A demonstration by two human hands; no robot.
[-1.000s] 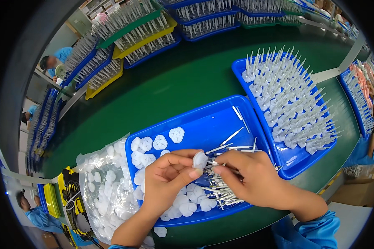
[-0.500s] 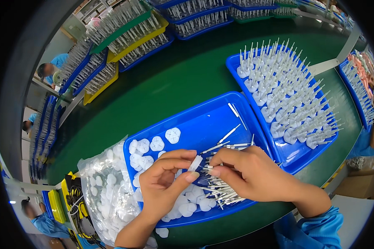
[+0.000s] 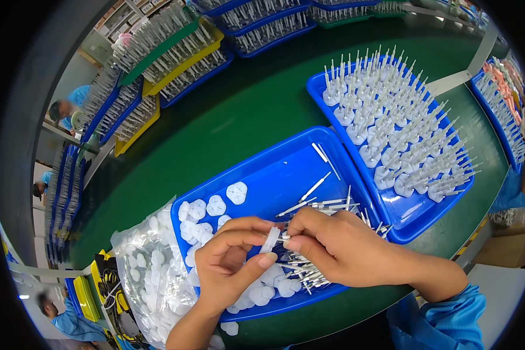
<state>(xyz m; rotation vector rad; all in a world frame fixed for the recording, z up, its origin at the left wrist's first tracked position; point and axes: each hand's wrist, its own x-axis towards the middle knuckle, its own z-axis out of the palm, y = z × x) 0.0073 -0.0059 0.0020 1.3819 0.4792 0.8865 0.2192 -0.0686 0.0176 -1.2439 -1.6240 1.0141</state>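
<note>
My left hand (image 3: 227, 265) pinches a white plastic disc (image 3: 270, 239) on edge over the near blue tray (image 3: 274, 169). My right hand (image 3: 338, 248) grips a thin white pin (image 3: 284, 238) whose tip meets the disc's middle. Under both hands lies a heap of loose white pins (image 3: 309, 274), and several white discs (image 3: 201, 216) lie at the tray's left end. To the right, a second blue tray (image 3: 405, 213) is filled with rows of discs that have pins standing upright in them (image 3: 396, 125).
A clear bag of white discs (image 3: 151, 274) lies left of the near tray on the green table (image 3: 227, 111). Stacked blue, yellow and green trays (image 3: 175, 55) of similar parts line the far edge. Other people in blue (image 3: 70, 108) work at the left.
The disc in my left hand has turned from flat-facing to edge-on, and my right hand has brought the pin's tip against it. Both hands stayed over the same spot of the tray.
</note>
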